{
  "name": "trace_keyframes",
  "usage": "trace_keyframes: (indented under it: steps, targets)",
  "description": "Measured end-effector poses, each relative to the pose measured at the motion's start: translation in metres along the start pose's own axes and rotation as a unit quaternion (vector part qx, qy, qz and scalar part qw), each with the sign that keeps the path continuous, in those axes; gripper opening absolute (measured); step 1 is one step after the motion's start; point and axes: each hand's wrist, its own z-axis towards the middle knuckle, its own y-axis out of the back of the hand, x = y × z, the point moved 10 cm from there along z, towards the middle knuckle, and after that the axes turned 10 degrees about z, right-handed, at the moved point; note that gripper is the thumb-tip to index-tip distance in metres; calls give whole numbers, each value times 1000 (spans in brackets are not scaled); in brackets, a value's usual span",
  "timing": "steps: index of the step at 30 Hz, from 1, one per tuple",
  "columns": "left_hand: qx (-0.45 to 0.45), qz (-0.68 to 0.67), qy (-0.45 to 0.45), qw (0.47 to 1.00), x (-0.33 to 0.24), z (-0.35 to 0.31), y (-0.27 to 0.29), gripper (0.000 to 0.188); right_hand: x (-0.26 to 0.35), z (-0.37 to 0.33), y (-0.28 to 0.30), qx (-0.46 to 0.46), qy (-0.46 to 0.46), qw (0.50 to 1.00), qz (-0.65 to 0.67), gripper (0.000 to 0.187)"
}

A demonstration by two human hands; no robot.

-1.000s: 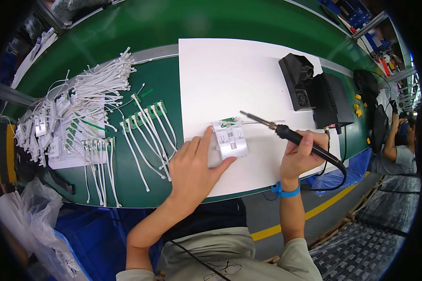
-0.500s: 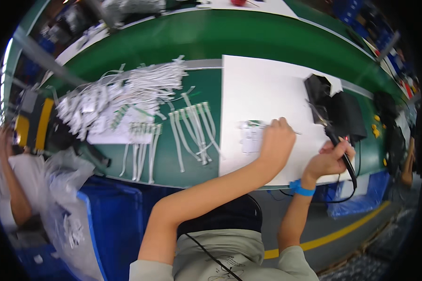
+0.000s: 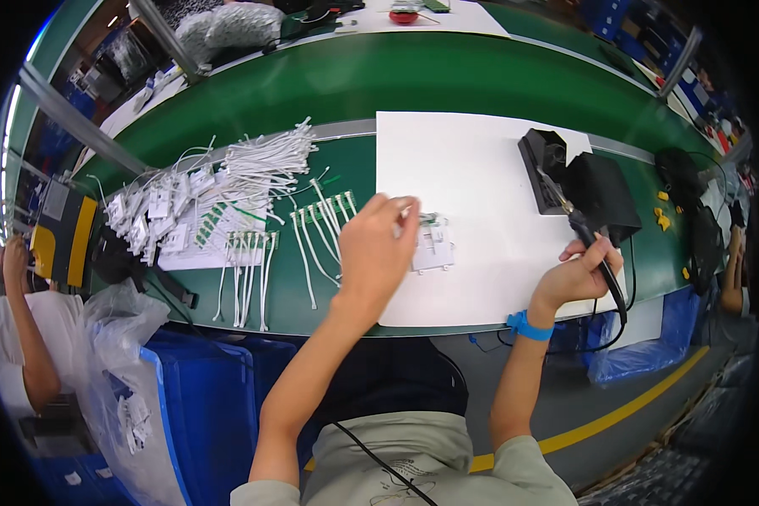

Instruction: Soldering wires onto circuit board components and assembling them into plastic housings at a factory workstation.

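Observation:
My right hand (image 3: pixel 580 274) grips the black handle of a soldering iron (image 3: pixel 605 268), whose metal tip points up and left at the black iron stand (image 3: pixel 531 173). Over the left part of the white sheet (image 3: pixel 489 295), my left hand (image 3: pixel 379 249) is closed, thumb and fingertips together; whatever they pinch is too small to make out. Just right of those fingers lies a flat white plastic housing (image 3: pixel 434 253) with a small green circuit board at its top edge. Green board strips (image 3: pixel 325 209) with white cables lie left of my left hand, which partly covers them.
A heap of white cables (image 3: pixel 266 160) and white housings (image 3: pixel 160 202) covers the far left of the green bench. A black box (image 3: pixel 603 194) stands beside the iron stand, with yellow pieces (image 3: pixel 662 221) farther right. Another person (image 3: pixel 25 337) sits at the left.
My left hand has moved left, from the right side of the white housing to its left side. The soldering iron's tip is now at the stand; my right hand keeps its grip.

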Motion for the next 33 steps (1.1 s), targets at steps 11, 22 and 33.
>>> trace_keyframes:
  steps: [11,22,33]
  targets:
    - [73,-68,18,995,40,-46,-12,11,-1,-3,-10,49,-12,999,20,20]
    - [123,-46,-109,985,18,-51,-25,33,-3,-10,-21,91,-5,996,22,19]
    - [154,-66,-113,979,22,-56,-20,56,-4,-11,-26,112,-4,994,18,18]
